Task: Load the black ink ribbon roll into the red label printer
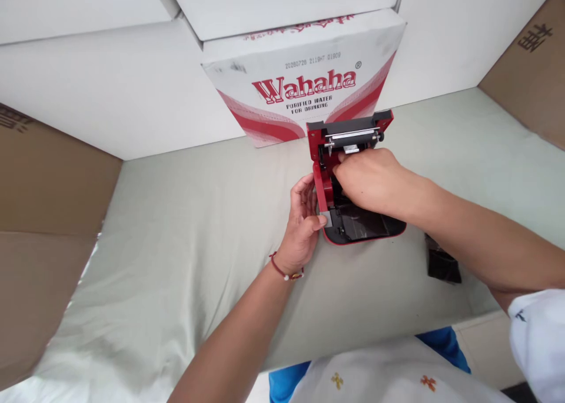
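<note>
While the red-and-black device [362, 223] sits opened up on the cloth-covered desk [212, 215], the left hand [304, 223] has its grip closed on the device's left side. The right hand [371, 178] reaches inside; whether its grip holds anything cannot be told. Just behind stands a white-and-red Wahaha water carton [304, 97]; a small black object [442, 266] lies to the right.

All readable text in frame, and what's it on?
"Wahaha®": front of white-and-red carton
"PURIFIED WATER FOR DRINKING": same carton, under the brand
"20260726 2119HT 01909": same carton, above the brand; small, digits uncertain
Red characters, carton top: partly hidden, unreadable
Dark characters, right brown cardboard and left brown cardboard: can't read reliably
Red-and-black device: none readable
</note>
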Motion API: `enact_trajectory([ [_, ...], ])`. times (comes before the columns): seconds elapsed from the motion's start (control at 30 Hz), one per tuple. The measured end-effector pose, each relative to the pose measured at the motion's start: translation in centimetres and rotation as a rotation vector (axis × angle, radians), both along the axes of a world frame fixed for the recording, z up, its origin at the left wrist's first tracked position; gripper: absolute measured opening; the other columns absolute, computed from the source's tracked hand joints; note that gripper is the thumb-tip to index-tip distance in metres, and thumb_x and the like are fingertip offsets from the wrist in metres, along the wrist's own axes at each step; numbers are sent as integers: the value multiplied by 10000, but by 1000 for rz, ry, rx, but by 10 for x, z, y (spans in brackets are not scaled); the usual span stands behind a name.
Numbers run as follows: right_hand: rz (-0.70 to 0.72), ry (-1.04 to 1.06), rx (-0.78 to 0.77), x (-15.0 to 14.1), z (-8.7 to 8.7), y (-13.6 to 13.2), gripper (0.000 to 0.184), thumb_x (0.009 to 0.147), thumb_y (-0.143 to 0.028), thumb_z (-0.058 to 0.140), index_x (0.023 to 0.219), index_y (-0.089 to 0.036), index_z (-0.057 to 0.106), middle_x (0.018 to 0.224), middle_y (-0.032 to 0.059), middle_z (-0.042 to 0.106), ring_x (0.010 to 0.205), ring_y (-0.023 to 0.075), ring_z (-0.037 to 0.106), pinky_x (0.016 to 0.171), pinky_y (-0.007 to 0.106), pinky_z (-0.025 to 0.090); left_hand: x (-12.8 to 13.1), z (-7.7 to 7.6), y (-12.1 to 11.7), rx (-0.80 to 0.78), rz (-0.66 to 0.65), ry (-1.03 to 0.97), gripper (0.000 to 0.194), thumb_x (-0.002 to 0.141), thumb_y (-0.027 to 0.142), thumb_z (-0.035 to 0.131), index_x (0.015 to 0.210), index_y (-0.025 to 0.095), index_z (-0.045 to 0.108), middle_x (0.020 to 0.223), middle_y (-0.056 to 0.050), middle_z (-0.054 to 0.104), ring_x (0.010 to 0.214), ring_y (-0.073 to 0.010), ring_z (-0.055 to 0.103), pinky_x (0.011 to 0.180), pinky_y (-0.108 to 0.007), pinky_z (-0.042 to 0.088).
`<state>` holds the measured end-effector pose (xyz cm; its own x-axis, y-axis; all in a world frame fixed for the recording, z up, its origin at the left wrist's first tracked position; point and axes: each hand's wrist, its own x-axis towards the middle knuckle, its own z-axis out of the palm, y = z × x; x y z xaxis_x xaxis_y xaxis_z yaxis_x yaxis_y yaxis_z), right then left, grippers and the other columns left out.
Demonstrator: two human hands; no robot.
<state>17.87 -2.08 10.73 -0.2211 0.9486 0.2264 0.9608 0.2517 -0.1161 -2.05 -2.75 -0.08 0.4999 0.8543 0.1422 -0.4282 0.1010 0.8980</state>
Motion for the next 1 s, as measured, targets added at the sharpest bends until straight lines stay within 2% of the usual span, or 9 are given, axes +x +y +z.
enact_trajectory([
  [0.13, 11, -139, -88, 2, 5, -5, 150, 803, -65, 759, 756, -206, 784, 790, 101, 793, 546, 181, 548, 535, 349, 257, 1, 1, 0, -9, 15, -4, 891, 822, 622, 1005, 1580, 405, 589, 1783, -67, 552, 1676, -365, 514, 1394, -562, 432],
  [0.27, 73, -71, -32, 15, 37, -39, 85, 932, -275, 820, 896, -216, 770, 848, 80, 786, 588, 177, 579, 547, 369, 293, 1, 2, -1, -11, 6, -19, 881, 821, 618, 1006, 1571, 407, 594, 1775, -60, 561, 1667, -359, 525, 1389, -559, 443],
  [0.37, 192, 122, -35, 44, 73, -72, 380, 1159, -563, 616, 1181, -255, 837, 894, 31, 794, 624, 142, 625, 572, 370, 404, 1, 2, 0, -33, -3, -29, 872, 817, 610, 1011, 1563, 418, 602, 1787, -51, 554, 1699, -356, 494, 1401, -554, 440],
  [0.47, 49, 212, -34, 90, 88, -95, 743, 1101, -904, 511, 1297, -291, 883, 578, -60, 577, 432, 43, 368, 531, 396, 298, -1, 1, 0, -29, -10, -14, 862, 822, 608, 1009, 1562, 434, 601, 1799, -42, 545, 1714, -351, 483, 1413, -556, 436],
  [0.57, -107, 182, -227, 130, 64, -100, 1001, 922, -1104, 487, 1192, -249, 933, 578, -17, 637, 484, 80, 509, 549, 415, 335, -3, 1, 1, -25, -5, 3, 855, 826, 584, 1010, 1564, 436, 605, 1794, -38, 552, 1717, -342, 485, 1422, -545, 437],
  [0.67, -132, 224, -444, 140, 24, -98, 750, 936, -934, 671, 1136, -254, 916, 861, 65, 848, 654, 185, 708, 606, 387, 495, -3, 4, 2, -40, 3, -7, 840, 806, 570, 1023, 1536, 421, 636, 1766, -38, 572, 1690, -333, 512, 1412, -527, 454],
  [0.73, -208, 240, -451, 132, 7, -100, 588, 971, -736, 685, 1227, -249, 891, 1078, 101, 885, 744, 224, 756, 691, 392, 557, -3, 6, 2, -55, 6, -14, 825, 794, 569, 1032, 1514, 414, 660, 1739, -35, 591, 1668, -329, 529, 1403, -516, 462],
  [0.83, -396, 269, -323, 120, 6, -115, 566, 1005, -595, 618, 1373, -229, 842, 1296, 143, 845, 783, 227, 745, 813, 413, 576, -3, 9, 1, -79, 24, -20, 810, 778, 560, 1046, 1492, 410, 693, 1716, -30, 611, 1667, -327, 517, 1407, -498, 453],
  [1.0, -623, 267, -312, 134, 11, -150, 508, 1002, -566, 608, 1286, -238, 873, 1212, 143, 840, 916, 272, 744, 902, 441, 566, -4, 9, 1, -99, 30, -21, 816, 756, 548, 1059, 1483, 413, 715, 1704, -28, 623, 1667, -333, 515, 1415, -501, 448],
])
